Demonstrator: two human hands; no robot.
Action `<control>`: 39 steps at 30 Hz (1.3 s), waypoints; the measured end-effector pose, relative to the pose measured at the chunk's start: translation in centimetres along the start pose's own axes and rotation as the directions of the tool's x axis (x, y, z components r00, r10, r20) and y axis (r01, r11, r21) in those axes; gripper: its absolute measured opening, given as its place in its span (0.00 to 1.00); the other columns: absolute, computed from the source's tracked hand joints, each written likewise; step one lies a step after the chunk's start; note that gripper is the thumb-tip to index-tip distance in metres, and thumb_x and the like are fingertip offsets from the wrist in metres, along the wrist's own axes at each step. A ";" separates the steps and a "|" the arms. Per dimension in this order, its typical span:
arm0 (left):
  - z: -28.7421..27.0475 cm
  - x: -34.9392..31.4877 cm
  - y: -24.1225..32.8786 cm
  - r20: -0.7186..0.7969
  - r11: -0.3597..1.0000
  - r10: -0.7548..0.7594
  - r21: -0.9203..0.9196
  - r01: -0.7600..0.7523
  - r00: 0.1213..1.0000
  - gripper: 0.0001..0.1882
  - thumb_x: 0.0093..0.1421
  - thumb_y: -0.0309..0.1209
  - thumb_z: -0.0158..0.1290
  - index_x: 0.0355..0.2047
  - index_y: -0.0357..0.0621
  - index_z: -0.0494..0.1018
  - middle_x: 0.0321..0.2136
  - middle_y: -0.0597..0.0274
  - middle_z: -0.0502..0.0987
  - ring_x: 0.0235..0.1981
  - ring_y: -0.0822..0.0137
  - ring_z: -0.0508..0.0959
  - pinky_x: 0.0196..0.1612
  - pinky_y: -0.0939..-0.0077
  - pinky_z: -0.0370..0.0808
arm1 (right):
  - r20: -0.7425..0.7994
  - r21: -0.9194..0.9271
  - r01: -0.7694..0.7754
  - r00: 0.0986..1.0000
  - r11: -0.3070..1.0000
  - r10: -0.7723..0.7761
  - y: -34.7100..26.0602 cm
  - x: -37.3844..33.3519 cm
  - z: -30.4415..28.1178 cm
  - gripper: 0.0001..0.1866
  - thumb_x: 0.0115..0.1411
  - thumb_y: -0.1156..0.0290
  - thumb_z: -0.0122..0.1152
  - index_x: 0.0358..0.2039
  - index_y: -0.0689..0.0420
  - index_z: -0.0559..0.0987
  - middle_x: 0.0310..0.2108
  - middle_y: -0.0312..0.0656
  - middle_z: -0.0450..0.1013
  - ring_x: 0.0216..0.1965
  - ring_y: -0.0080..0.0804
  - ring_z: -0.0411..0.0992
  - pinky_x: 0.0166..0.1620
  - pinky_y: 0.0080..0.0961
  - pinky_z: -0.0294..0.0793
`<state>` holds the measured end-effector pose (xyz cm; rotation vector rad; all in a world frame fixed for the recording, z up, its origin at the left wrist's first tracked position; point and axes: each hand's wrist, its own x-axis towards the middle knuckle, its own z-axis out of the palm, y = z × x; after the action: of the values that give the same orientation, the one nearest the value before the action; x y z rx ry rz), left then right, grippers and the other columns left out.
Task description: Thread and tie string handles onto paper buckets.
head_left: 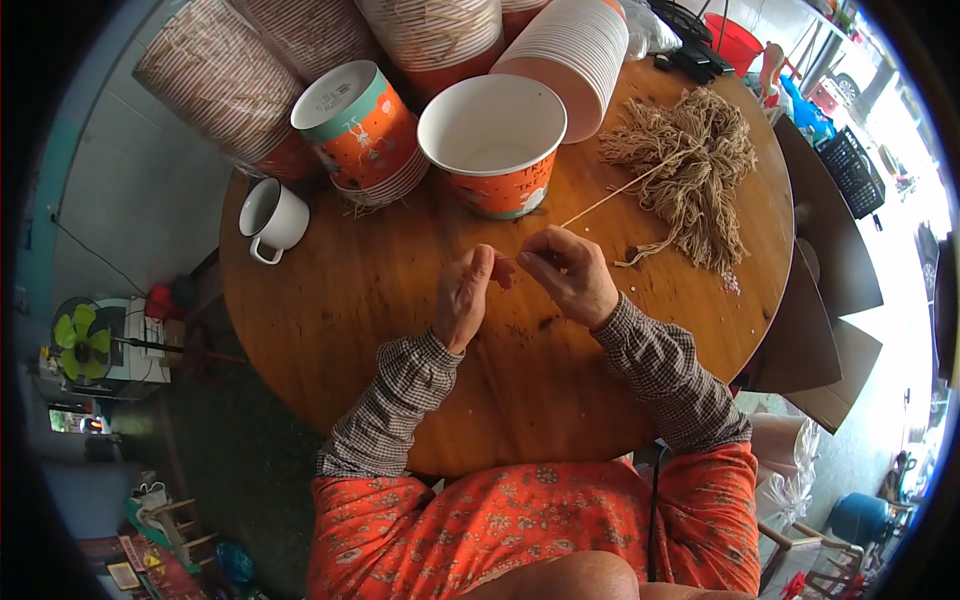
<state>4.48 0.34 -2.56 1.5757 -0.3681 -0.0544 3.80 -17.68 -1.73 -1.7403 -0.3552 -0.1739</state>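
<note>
Across tbl, strand runs diag. fwd-R from R hand to bundle.

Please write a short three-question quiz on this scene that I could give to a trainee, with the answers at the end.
1. Which hand does the strand lead to from the tan yarn bundle?

2. Where is the white mug relative to the mouth-up orange tub?
A) To its left
B) To its right
C) Inside it

3. True or false: the left hand is gripping the mug's handle.

Key:
1. The right hand.
2. A.
3. False; it is close beside the right hand, apart from the mug.
</note>
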 end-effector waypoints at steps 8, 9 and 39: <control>0.7 -0.4 -0.1 -0.083 0.975 0.125 0.197 -0.107 0.989 0.12 0.69 0.35 0.46 0.33 0.38 0.69 0.25 0.63 0.73 0.29 0.75 0.72 0.36 0.79 0.70 | 0.019 -0.014 -0.025 1.000 1.000 0.025 -0.9 0.0 0.2 0.06 0.58 0.75 0.63 0.34 0.62 0.76 0.26 0.35 0.72 0.26 0.17 0.69 0.31 0.18 0.71; 0.7 -0.3 -0.5 -0.096 0.966 0.169 0.212 -0.145 0.981 0.11 0.68 0.34 0.46 0.34 0.38 0.69 0.26 0.63 0.73 0.29 0.74 0.73 0.36 0.79 0.70 | 0.028 -0.004 -0.055 0.998 0.998 0.055 -1.0 0.0 0.2 0.06 0.58 0.75 0.63 0.34 0.62 0.76 0.28 0.34 0.74 0.26 0.16 0.70 0.32 0.17 0.71; 5.6 13.3 6.6 0.036 0.247 0.179 0.966 -0.080 0.983 0.17 0.58 0.43 0.56 0.35 0.40 0.74 0.32 0.46 0.79 0.35 0.46 0.79 0.36 0.54 0.75 | -0.483 0.472 0.134 0.866 0.871 0.129 2.6 3.2 -6.2 0.06 0.66 0.70 0.55 0.36 0.59 0.73 0.24 0.32 0.71 0.23 0.16 0.69 0.25 0.14 0.70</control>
<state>14.32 -8.53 6.21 2.8064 -0.5081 0.4846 8.15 -23.76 -1.87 -1.1265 -0.0050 -0.4875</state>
